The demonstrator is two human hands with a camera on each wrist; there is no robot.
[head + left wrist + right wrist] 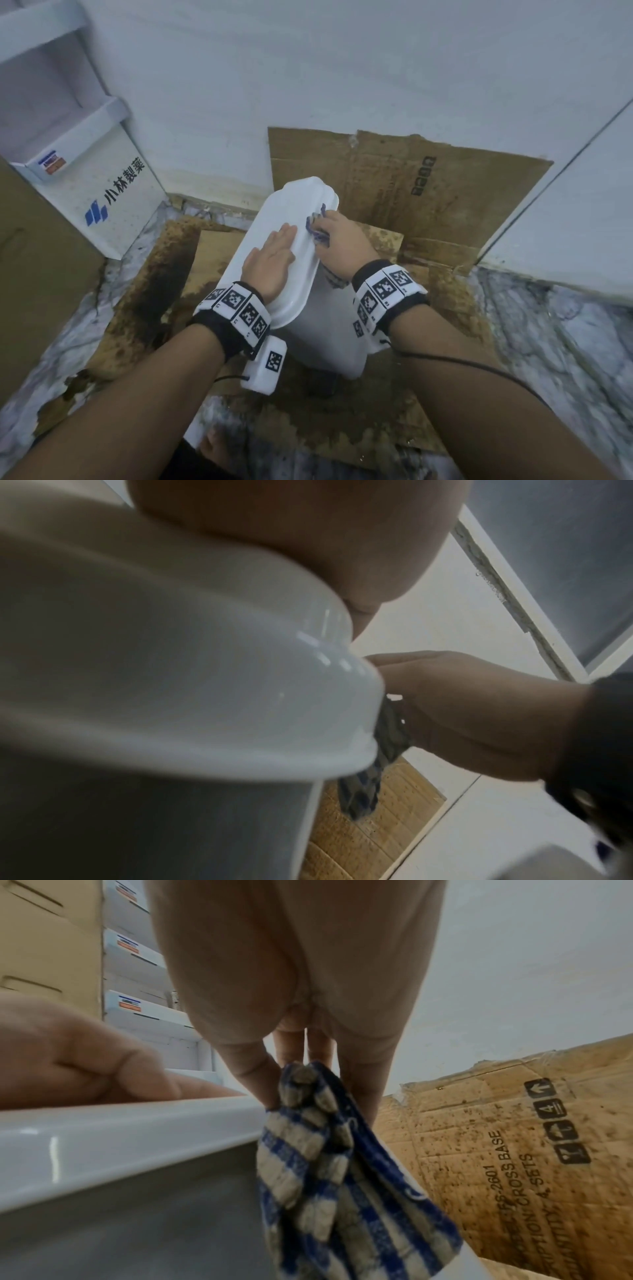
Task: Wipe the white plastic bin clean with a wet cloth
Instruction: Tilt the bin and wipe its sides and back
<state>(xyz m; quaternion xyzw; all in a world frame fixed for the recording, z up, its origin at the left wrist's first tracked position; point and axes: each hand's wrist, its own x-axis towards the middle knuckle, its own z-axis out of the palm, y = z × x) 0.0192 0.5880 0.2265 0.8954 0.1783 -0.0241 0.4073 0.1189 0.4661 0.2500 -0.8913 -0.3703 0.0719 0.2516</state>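
Note:
The white plastic bin [325,329] stands on stained cardboard at the centre of the head view, its lid [301,202] closed on top. My left hand [270,257] lies flat on the lid with straight fingers. My right hand [337,236] grips a blue and white checked cloth [317,228] against the lid's right rim. In the right wrist view the cloth [329,1177] hangs from my fingers [250,1069] beside the lid's rim [130,1137]. The left wrist view shows the lid's edge [240,696], with the right hand [462,710] and the cloth [373,777] beyond it.
Wet, mould-stained cardboard [411,185] covers the floor and leans on the white wall behind the bin. A white printed carton [102,192] stands at the left with shelves above it. A white panel [565,205] rises at the right. Marbled floor [548,342] shows on both sides.

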